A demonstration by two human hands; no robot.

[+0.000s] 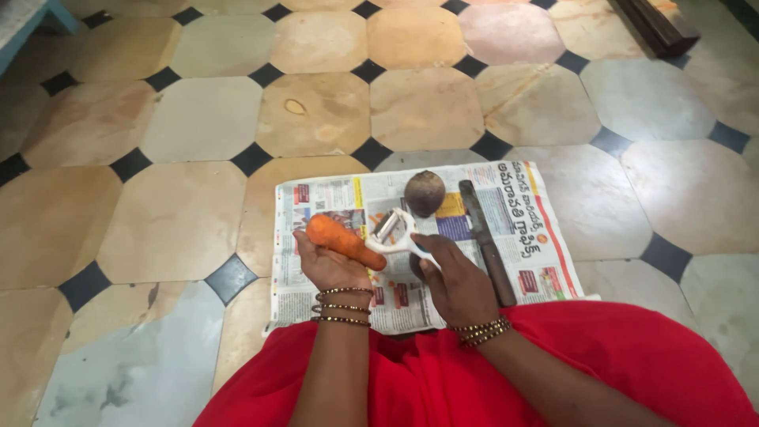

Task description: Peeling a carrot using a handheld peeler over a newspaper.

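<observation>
My left hand [328,265] is palm up and holds an orange carrot [341,239] that lies across its fingers. My right hand [455,281] grips a white peeler [393,232], whose blade head is right by the thick end of the carrot. Both hands hover over a sheet of newspaper [545,261] spread on the floor. Beaded bracelets circle both wrists.
A dark round beetroot [424,193] and a long knife [485,241] lie on the newspaper beyond my hands. Red cloth [553,372] covers my lap at the bottom. The tiled floor [190,221] surrounds the paper; a dark wooden piece [656,28] lies at top right.
</observation>
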